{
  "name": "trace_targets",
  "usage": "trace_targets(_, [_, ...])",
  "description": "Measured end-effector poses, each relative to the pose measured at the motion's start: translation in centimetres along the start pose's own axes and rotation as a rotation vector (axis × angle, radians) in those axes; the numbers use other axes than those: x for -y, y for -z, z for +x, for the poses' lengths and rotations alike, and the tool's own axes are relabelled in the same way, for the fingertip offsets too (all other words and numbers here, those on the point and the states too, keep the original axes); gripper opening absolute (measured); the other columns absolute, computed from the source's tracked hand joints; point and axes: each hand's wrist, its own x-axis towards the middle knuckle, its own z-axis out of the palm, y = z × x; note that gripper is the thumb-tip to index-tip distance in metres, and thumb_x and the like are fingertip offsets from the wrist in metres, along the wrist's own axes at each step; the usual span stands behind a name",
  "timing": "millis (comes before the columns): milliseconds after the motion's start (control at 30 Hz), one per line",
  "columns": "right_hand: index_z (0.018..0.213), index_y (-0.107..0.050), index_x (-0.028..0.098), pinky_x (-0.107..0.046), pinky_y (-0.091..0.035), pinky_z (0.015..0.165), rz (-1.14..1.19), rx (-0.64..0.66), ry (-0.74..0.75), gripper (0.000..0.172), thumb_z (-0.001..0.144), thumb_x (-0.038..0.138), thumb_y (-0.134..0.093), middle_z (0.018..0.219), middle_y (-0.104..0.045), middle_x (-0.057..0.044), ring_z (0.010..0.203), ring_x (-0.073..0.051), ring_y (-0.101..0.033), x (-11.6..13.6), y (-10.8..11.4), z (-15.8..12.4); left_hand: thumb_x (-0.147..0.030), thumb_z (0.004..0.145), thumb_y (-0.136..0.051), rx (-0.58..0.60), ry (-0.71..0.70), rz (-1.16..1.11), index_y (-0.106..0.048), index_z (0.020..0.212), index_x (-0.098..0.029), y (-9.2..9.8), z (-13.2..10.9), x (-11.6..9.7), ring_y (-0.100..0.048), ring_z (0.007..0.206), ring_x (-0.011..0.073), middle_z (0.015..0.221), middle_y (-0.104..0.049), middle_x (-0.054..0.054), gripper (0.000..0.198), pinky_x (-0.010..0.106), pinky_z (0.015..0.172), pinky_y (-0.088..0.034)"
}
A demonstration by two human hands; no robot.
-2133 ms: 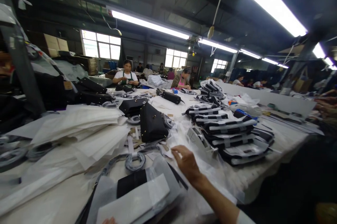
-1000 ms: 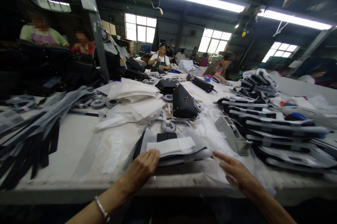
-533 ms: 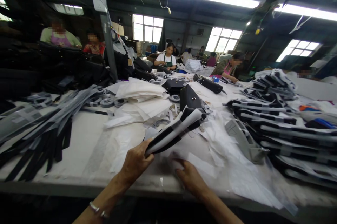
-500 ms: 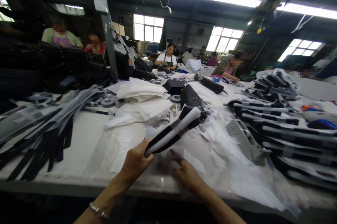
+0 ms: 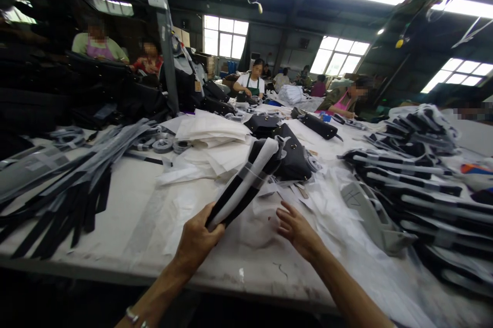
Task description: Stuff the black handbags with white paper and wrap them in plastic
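Note:
A bundle of black straps with white wrapping (image 5: 244, 181) is gripped at its lower end by my left hand (image 5: 198, 238). It slants up and to the right above the table, with a clear band round its middle. My right hand (image 5: 298, 230) is apart from the bundle, to its right, fingers spread and holding nothing, over thin white sheets. Just beyond the bundle's top end lies a black bag (image 5: 292, 156) with a small metal fitting.
Loose black and grey straps (image 5: 88, 179) lie at the left. White sheets (image 5: 211, 135) are stacked at the centre. At the right are a grey bin (image 5: 370, 210) and piled wrapped straps (image 5: 427, 189). Several people work farther back.
The bundle in my left hand has turned more upright. My right hand has moved right, away from it, and its fingers have spread. The view has shifted slightly.

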Motion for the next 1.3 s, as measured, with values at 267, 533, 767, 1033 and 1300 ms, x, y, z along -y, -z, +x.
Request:
trace_targets(267, [0.109,-0.067,0.02,-0.017,-0.036,0.045,-0.093,0.235,-0.143,0.051,0.058,0.017,-0.067,0.095,-0.065,0.0,0.059,-0.007,-0.054,-2.0,2.0,-4.5,-0.029,0.075,-0.056,-0.009,0.043,-0.019,-0.065,0.114,-0.023,0.0,-0.1,-0.3,-0.072,0.076,0.0182,0.09,-0.074,-0.003,0.04,0.026,0.075,-0.058])
trace_targets(533, [0.12,-0.07,0.022,-0.041,-0.054,0.087,-1.035,0.103,0.429,0.038,0.086,0.037,-0.061,0.114,-0.07,-0.01,0.094,-0.026,-0.068,-2.6,4.6,-3.6,-0.029,0.075,-0.057,-0.02,0.019,0.005,-0.065,0.115,-0.023,-0.4,0.0,-0.2,-0.073,0.08,0.0196,0.093,-0.075,-0.002,0.041,0.028,0.078,-0.058])
trace_targets(767, [0.144,-0.051,0.014,-0.063,-0.024,0.116,-1.294,-0.086,0.542,0.058,0.095,0.046,-0.054,0.154,-0.041,-0.021,0.145,-0.041,-0.032,-5.0,-2.5,2.7,-0.027,0.076,-0.057,-0.02,0.021,0.01,-0.065,0.114,-0.024,-0.3,-0.1,-0.3,-0.073,0.08,0.0191,0.093,-0.075,-0.002,0.04,0.027,0.078,-0.058])
trace_targets(1033, [0.139,-0.053,0.028,-0.055,-0.022,0.119,-1.283,0.291,1.055,0.049,0.091,0.032,-0.062,0.144,-0.054,-0.009,0.14,-0.03,-0.039,-4.4,-6.3,5.2,-0.027,0.076,-0.057,-0.032,-0.023,0.01,-0.065,0.116,-0.023,-0.6,-0.3,0.0,-0.073,0.084,0.0193,0.098,-0.075,-0.001,0.042,0.028,0.085,-0.058])
trace_targets(1300, [0.111,-0.064,0.022,-0.044,-0.05,0.089,-1.165,0.055,0.994,0.021,0.09,0.024,-0.06,0.111,-0.065,-0.011,0.102,-0.028,-0.059,-5.5,-3.0,0.6,-0.024,0.079,-0.057,-0.032,-0.124,0.045,-0.063,0.118,-0.023,0.0,-0.9,1.0,-0.074,0.092,0.0208,0.106,-0.075,0.0,0.04,0.029,0.086,-0.059])
